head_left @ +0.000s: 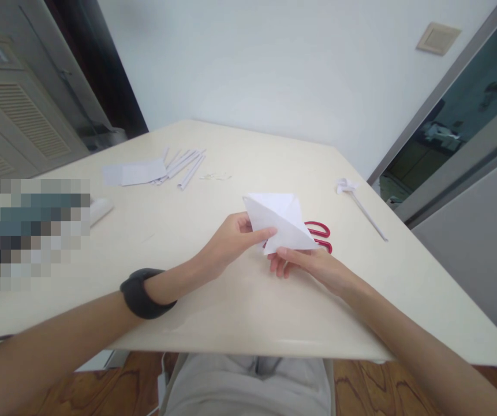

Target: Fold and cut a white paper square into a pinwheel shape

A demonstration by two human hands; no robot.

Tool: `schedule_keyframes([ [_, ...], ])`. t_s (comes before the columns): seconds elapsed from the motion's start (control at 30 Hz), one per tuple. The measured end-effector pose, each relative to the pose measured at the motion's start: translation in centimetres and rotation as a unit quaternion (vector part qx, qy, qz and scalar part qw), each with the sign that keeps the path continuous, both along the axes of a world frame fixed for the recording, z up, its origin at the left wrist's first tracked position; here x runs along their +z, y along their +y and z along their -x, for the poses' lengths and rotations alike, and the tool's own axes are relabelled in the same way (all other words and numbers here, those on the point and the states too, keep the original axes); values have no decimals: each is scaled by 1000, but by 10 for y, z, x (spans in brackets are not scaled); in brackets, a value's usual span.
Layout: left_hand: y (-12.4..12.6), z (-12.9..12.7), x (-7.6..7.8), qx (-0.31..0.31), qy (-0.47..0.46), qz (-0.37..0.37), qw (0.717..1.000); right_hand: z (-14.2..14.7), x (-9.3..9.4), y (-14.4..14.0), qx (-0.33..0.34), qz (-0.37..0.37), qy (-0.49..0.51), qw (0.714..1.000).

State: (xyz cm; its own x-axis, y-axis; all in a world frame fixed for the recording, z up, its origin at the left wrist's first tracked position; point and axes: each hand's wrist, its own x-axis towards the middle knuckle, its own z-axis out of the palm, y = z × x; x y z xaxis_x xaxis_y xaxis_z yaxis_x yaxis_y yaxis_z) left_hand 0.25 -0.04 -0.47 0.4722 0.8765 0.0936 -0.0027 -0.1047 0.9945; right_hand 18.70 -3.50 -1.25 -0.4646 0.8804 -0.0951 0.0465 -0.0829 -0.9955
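Observation:
A folded sheet of white paper (276,219) is held between my two hands, a little above the table. One flap lies across it at a slant. My left hand (237,236) grips its left side, thumb on top and fingers mostly hidden beneath. My right hand (302,261) pinches the lower edge, thumb above and fingers curled below. Just behind the paper, on the table, lie scissors with red handles (321,230); their blades are hidden by the paper.
On the cream table (222,315) lie white paper sheets (144,171), several rolled paper sticks (185,164) and small paper scraps (216,176) at the back left. A paper pinwheel on a stick (367,214) lies at the right. A white wall (274,69) stands behind the table.

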Motion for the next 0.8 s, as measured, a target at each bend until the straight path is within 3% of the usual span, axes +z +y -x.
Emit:
schedule_keyframes([
  [0.23, -2, -2, 1, -1, 2, -8, 1000, -4, -1, 3, -30, 0, 25, 999],
  [0.53, -5, -6, -1, 11, 12, -44, 999, -5, 0, 1, 72, 94, 24, 993],
  [0.67, -10, -5, 0, 26, 43, -78, 996, -5, 3, 0, 113, 95, 42, 988],
  [0.8, -15, -4, 0, 30, 60, -127, 990, -3, 5, -2, 105, 72, 36, 991],
])
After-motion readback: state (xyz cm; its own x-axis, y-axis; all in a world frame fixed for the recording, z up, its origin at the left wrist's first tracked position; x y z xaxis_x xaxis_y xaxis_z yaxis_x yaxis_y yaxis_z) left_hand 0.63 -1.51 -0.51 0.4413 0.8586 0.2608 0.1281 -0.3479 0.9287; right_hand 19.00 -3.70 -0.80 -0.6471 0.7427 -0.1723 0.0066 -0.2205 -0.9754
